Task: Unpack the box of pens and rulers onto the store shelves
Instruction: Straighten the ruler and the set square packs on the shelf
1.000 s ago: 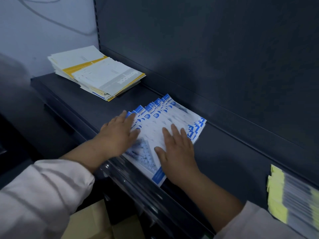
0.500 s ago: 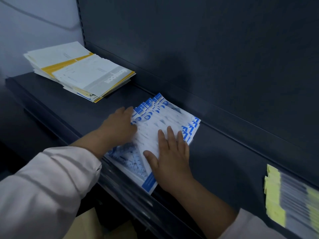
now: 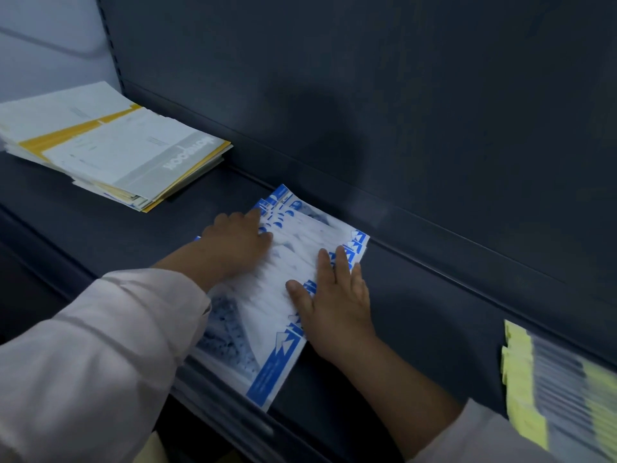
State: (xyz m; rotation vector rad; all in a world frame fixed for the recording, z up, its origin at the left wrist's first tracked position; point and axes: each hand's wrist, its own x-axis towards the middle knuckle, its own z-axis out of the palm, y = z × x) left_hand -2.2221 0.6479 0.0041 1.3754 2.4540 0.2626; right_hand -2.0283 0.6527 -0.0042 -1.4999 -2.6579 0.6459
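The head camera looks down on a dark grey metal shelf (image 3: 417, 312) with a fanned stack of flat white packs with blue printed borders (image 3: 290, 255) lying at its middle. The stack's far corner is close to the dark back panel (image 3: 367, 95) and its near corner overhangs the shelf's front edge. A protractor-like pattern shows through the lowest pack, but the blue print is too blurred to read. The left hand (image 3: 233, 242) lies on the packs' left side with its fingers relaxed and spread, gripping nothing. The right hand (image 3: 337, 305) lies flat on their right side, fingers straight and pointing toward twelve o'clock, thumb out to the left, also gripping nothing. Both arms wear pale sleeves (image 3: 100, 345). At ten o'clock from the packs, well apart on the same shelf, is a slanted pile of white, grey and yellow notebooks (image 3: 133, 152). The grey band on the top cover carries the word "NOTEBOOK", seen upside down. At four o'clock, at the frame's edge, is a row of blurred packs with pale yellow ends (image 3: 521, 389); their lettering is unreadable.
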